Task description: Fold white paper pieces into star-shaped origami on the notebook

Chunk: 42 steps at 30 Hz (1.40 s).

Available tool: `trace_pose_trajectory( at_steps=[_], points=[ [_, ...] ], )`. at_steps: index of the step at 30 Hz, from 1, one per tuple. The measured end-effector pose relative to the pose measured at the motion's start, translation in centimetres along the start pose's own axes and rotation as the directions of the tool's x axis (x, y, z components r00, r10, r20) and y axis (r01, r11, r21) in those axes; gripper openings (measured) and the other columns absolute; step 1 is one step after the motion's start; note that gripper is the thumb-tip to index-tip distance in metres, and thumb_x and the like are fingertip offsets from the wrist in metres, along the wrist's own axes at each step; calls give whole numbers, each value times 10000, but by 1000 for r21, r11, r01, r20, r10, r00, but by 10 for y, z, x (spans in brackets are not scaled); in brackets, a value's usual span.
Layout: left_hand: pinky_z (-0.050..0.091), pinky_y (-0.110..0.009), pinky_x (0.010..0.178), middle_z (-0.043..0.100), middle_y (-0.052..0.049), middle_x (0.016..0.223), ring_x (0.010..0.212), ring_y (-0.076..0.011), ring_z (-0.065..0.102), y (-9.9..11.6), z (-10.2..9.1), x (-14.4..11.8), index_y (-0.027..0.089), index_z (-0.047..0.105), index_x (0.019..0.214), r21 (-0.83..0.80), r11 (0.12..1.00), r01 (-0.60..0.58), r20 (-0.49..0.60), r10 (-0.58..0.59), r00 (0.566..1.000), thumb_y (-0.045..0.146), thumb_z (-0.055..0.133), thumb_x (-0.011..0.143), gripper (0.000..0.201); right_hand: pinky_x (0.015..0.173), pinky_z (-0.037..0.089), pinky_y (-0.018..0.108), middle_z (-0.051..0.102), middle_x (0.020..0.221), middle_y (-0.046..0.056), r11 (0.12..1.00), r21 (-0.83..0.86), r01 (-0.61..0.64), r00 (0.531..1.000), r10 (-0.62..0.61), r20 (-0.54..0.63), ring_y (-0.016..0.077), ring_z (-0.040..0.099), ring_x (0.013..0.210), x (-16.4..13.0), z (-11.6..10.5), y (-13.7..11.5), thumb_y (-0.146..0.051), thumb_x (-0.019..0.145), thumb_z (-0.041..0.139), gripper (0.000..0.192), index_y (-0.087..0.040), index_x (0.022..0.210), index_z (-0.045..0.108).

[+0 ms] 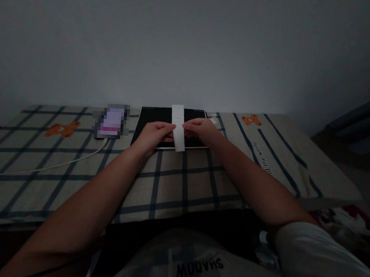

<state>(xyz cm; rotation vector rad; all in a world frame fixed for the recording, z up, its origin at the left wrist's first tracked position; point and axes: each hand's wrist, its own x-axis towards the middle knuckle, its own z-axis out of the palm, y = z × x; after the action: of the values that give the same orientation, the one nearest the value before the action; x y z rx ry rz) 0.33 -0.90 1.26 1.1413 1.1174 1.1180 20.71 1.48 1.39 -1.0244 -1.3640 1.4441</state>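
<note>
A white strip of paper (178,120) stands upright over a black flat tablet-like slab (151,119) lying on a checked cloth surface (182,180). My left hand (156,135) pinches the strip's left edge. My right hand (201,130) pinches its right edge. Both hands meet at the strip's middle, above the slab's near edge. The strip's lower end hangs just past that edge.
A lit phone (112,121), blurred out, lies left of the slab with a white cable (61,163) running off to the left. Orange bear prints (62,129) mark the cloth. A small white scrap (213,118) lies by the slab's right corner. A plain wall rises behind.
</note>
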Motion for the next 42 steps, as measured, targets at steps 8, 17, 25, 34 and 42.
trace_pose_trajectory(
  at_steps=[8, 17, 25, 34, 42],
  points=[
    [667, -307, 818, 814, -64, 839, 771, -169, 767, 0, 0, 0, 149, 771, 779, 24, 1000, -19, -66, 21, 998, 316, 946, 735, 246, 658, 556, 231, 758, 685, 19, 995, 69, -76, 996, 73, 45, 108, 670, 641, -2, 2, -3, -158, 856, 844, 100, -162, 767, 798],
    [649, -258, 736, 817, -69, 814, 720, -148, 753, 2, 3, -2, 146, 800, 802, -35, 999, -6, -24, 5, 1000, 300, 909, 792, 189, 645, 536, 229, 738, 659, -1, 999, 11, -38, 999, 38, -15, 101, 652, 627, -5, 6, -6, -118, 894, 792, 164, -172, 739, 789],
    [643, -258, 756, 799, -50, 796, 691, -129, 728, 4, 2, -2, 138, 776, 764, 1, 1000, -15, -83, 15, 996, 294, 942, 741, 229, 666, 556, 231, 770, 708, 12, 998, 54, -44, 999, 44, 9, 107, 676, 662, -2, 3, -2, -182, 850, 846, 86, -173, 777, 801],
    [658, -279, 770, 801, -60, 792, 705, -143, 737, 5, 4, -3, 148, 785, 782, -52, 997, 61, -19, -62, 998, 256, 909, 784, 165, 637, 541, 226, 746, 660, -2, 1000, 10, -19, 999, 20, -39, 105, 643, 625, -4, 4, -5, -165, 815, 847, 89, -177, 749, 788],
    [652, -278, 787, 793, -53, 774, 686, -133, 731, 4, 4, -2, 140, 758, 732, -39, 998, 43, -68, -45, 997, 222, 918, 758, 182, 688, 563, 242, 764, 704, 27, 993, 54, -108, 994, 107, 25, 115, 668, 668, -5, 5, -6, -138, 862, 833, 118, -177, 755, 802]
  ],
)
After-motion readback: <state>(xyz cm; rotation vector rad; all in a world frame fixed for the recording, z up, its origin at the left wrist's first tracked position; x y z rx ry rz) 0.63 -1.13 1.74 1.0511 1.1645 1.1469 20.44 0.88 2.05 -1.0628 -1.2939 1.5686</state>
